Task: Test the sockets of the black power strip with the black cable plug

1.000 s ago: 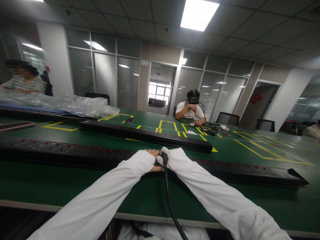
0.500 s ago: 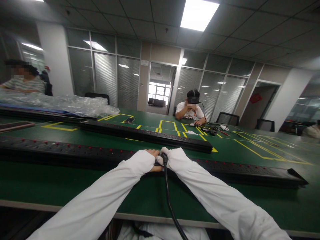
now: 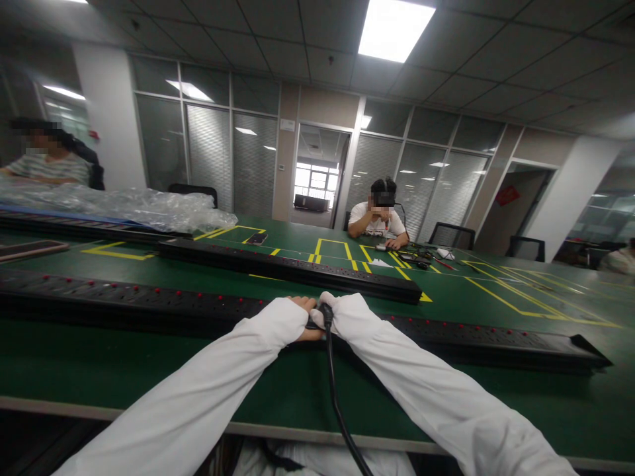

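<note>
A long black power strip (image 3: 198, 311) with red buttons lies across the green table near its front edge. My left hand (image 3: 306, 317) is wrapped round the strip at its middle, fingers over the top and thumb on the near side. Just right of it, my right hand (image 3: 321, 311), pale and seemingly gloved, is closed on a black plug (image 3: 326, 315) at the strip's sockets. A thick black cable (image 3: 337, 403) runs from the plug down over the table edge. The sleeves hide part of both hands, and the plug's pins cannot be seen.
Behind lies a second black strip (image 3: 297, 268) on the green table (image 3: 278, 396). Clear plastic wrap (image 3: 163, 208) and a phone (image 3: 256, 238) are at the back left. Across the table sits a person (image 3: 380, 215) beside cables; another person (image 3: 54, 162) is at the far left.
</note>
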`<action>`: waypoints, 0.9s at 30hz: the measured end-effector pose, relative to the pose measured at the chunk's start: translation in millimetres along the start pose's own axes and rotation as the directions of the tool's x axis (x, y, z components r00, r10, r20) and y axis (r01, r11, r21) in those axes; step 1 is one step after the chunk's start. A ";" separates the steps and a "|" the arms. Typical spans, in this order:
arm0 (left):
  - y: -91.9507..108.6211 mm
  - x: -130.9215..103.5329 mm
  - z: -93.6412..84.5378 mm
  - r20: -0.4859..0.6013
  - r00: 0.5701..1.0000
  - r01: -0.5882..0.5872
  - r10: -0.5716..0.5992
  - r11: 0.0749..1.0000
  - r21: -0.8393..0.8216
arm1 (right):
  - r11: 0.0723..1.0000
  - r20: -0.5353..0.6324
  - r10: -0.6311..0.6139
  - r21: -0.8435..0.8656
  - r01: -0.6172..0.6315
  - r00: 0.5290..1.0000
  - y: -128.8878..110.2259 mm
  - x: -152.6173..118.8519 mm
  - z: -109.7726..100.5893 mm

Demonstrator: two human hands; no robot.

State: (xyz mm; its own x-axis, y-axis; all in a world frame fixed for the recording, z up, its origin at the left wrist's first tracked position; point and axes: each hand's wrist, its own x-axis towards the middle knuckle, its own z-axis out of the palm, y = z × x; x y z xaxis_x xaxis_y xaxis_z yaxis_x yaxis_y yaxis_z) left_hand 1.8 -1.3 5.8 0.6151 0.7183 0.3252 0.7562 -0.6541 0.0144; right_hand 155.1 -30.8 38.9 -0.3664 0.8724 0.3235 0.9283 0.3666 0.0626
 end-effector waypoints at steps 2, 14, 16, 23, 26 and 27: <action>0.1 -0.2 -0.3 -0.005 1.000 -0.004 0.004 1.000 -0.004 | 1.000 0.002 -0.003 -0.002 0.003 1.000 0.1 0.0 -0.7; 3.1 -2.6 -6.9 0.007 1.000 0.003 -0.003 1.000 0.000 | 0.999 0.046 -0.021 0.034 0.020 0.999 2.4 0.8 -1.0; 2.9 -2.9 -7.0 0.010 1.000 0.002 -0.002 1.000 0.001 | 0.999 0.035 -0.022 0.045 0.021 0.999 1.3 -0.8 -2.6; 1.9 -2.1 -5.7 0.008 1.000 -0.001 0.001 1.000 0.002 | 0.997 0.016 -0.016 0.080 0.015 1.000 -0.7 -3.8 -7.0; 1.9 -2.1 -6.5 0.009 1.000 -0.003 0.003 1.000 0.003 | 0.998 0.018 -0.023 0.058 0.022 1.000 0.2 -2.3 -5.5; 2.1 -2.2 -7.0 0.013 1.000 -0.003 0.003 1.000 0.005 | 0.999 0.022 -0.024 0.045 0.023 0.999 0.7 -1.6 -4.6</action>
State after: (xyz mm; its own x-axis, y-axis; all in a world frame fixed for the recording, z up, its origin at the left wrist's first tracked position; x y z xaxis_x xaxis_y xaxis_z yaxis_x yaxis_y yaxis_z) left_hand 0.4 -5.9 11.7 0.6202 0.7194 0.3127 0.7555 -0.6551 0.0089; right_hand 156.6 -33.4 42.8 -0.3898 0.8702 0.3013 0.9157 0.4009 0.0271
